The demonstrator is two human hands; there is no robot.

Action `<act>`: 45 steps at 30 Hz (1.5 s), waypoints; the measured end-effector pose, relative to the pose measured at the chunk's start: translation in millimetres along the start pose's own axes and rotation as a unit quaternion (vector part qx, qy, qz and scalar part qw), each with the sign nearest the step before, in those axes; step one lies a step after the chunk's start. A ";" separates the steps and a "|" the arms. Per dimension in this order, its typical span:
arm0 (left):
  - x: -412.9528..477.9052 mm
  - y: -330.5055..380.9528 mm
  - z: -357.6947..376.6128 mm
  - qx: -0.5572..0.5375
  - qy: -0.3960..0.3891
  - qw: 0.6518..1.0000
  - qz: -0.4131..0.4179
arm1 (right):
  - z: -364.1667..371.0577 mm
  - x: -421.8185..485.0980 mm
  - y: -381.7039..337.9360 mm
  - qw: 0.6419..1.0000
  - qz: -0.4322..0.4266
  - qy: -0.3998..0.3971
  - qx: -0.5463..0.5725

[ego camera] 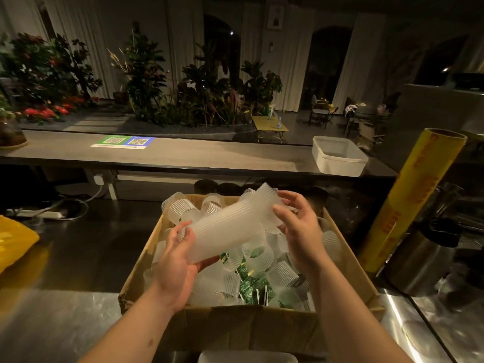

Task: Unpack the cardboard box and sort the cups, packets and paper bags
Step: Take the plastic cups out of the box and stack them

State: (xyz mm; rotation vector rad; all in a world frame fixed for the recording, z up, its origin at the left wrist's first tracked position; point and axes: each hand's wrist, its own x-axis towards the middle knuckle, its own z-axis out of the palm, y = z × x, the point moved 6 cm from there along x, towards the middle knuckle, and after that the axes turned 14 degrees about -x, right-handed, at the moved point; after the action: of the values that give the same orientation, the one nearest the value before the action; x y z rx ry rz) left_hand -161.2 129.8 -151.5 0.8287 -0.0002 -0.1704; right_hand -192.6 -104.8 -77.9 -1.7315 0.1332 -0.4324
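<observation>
An open cardboard box stands on the steel counter in front of me. It holds several ribbed frosted plastic cups and green patterned packets. Above the box I hold a nested stack of the frosted cups, lying tilted with its far end higher. My left hand grips the stack's near lower end from beneath. My right hand wraps the far upper end. No paper bags show.
A tall yellow roll of cling film leans right of the box, with a steel canister beside it. A white plastic tub sits on the raised wooden counter. A yellow bag lies at the left edge. A power strip lies behind.
</observation>
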 end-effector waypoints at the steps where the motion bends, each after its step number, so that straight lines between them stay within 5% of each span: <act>1: 0.2 -1.0 -1.0 0.001 0.001 1.000 -0.002 | 7.3 0.2 2.8 0.999 0.000 -0.009 -0.042; 10: 6.7 9.0 -25.8 0.027 0.022 0.999 -0.001 | 48.7 -13.5 14.8 0.997 -0.005 -0.060 -0.057; 16: 5.3 20.9 -32.7 0.049 0.034 0.998 0.029 | 98.9 -33.0 13.0 0.971 -0.072 -0.185 -0.134; 19: 6.1 26.5 -42.2 0.055 0.034 0.997 0.048 | 88.2 -25.5 26.6 0.994 -0.007 -0.096 -0.060; 21: 5.6 26.2 -47.5 0.041 0.035 0.997 0.059 | 82.0 -22.0 39.9 0.987 0.034 -0.042 -0.153; 24: 4.5 21.3 -48.8 0.029 0.035 0.997 0.067 | 104.8 -37.0 61.5 0.908 0.013 -0.154 -0.389; 26: 3.7 19.0 -47.4 0.048 0.031 0.995 0.080 | 117.0 -47.0 75.8 0.889 0.030 -0.172 -0.423; 29: 2.5 18.0 -48.1 0.062 0.031 0.993 0.094 | 118.2 -46.5 90.1 0.905 0.062 -0.159 -0.389; 36: 4.6 17.2 -56.3 0.055 0.041 0.992 0.108 | 59.9 -38.5 83.5 0.985 0.061 -0.108 -0.123; 41: 4.0 13.0 -52.4 0.080 0.024 0.992 0.097 | 12.5 -26.9 71.7 0.995 0.067 -0.004 0.075; 45: 3.5 11.5 -48.2 0.081 0.009 0.993 0.087 | 16.3 -13.2 53.0 0.997 0.028 -0.041 0.065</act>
State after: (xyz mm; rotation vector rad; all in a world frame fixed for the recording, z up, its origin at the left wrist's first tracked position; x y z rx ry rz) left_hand -152.8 172.3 -175.9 0.9871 -0.0694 0.0013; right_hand -191.1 -96.7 -134.3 -1.6100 0.0925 -0.3209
